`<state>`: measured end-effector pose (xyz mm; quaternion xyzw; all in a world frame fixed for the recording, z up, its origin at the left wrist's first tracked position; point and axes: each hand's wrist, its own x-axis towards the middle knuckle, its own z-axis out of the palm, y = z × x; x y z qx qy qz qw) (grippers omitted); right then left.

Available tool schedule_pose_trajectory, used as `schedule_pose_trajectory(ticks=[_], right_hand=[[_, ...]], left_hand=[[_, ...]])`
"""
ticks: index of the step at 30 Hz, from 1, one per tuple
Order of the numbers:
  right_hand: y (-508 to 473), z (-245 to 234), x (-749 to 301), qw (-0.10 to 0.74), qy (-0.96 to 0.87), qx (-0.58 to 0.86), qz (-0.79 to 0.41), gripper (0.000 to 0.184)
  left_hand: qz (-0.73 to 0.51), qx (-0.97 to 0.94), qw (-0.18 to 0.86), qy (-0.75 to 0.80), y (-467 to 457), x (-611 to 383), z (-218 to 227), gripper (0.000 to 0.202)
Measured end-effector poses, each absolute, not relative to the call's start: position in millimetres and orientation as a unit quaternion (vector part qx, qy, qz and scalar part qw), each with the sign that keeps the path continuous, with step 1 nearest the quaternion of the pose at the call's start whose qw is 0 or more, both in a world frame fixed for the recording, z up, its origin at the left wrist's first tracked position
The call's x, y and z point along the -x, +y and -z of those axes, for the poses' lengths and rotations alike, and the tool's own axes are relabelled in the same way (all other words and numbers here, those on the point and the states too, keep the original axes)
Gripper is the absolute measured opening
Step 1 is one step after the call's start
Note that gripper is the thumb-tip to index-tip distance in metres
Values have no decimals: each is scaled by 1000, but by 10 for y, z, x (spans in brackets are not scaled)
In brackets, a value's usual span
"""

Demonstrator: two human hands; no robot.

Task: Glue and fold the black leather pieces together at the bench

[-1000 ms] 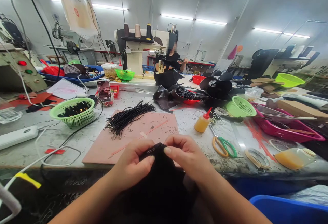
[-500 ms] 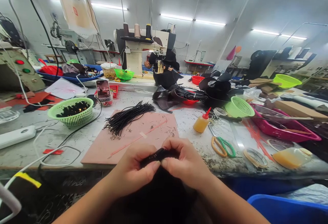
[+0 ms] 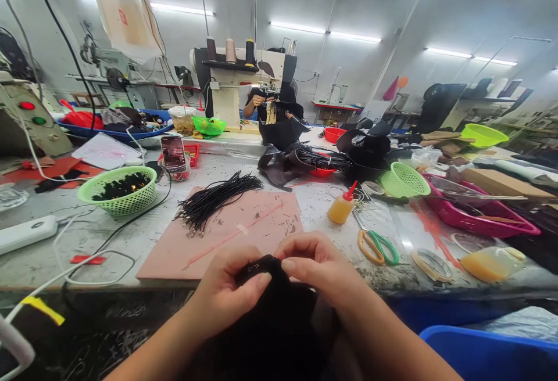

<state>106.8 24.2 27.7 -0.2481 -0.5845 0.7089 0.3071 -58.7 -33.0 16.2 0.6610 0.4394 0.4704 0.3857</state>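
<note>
Both hands grip a piece of black fabric [image 3: 279, 317] in front of the table edge, with its lower part hanging into the dark. My left hand [image 3: 238, 288] is closed on its upper left edge, thumb on top, where small pale marks show. My right hand [image 3: 318, 265] pinches the same edge a little to the right, thumb and fingertips on the material. Just beyond lies a pink board [image 3: 218, 253]. On the board rests a bundle of black cords [image 3: 218, 195] with small metal ends.
To the right are a glue bottle [image 3: 341, 207] with a red nozzle, scissors [image 3: 378, 246], a tape roll [image 3: 432, 265] and a magenta basket [image 3: 483, 218]. At left stand a green basket [image 3: 120, 204] and a phone [image 3: 173, 154]. A co-worker sits behind the sewing machine [image 3: 226, 96].
My right thumb and fingers have shifted along the fabric edge, and more of the fabric shows between my hands. The co-worker's hand has risen toward the machine. The view has shifted slightly.
</note>
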Motion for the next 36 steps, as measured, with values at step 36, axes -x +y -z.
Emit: schedule_pose_trajectory(ticks=[36], right_hand=[[113,-333,-1058,281,-706,324,-563,5]], left_hand=[[-411,-692,376,458,-390,481,-145,24]])
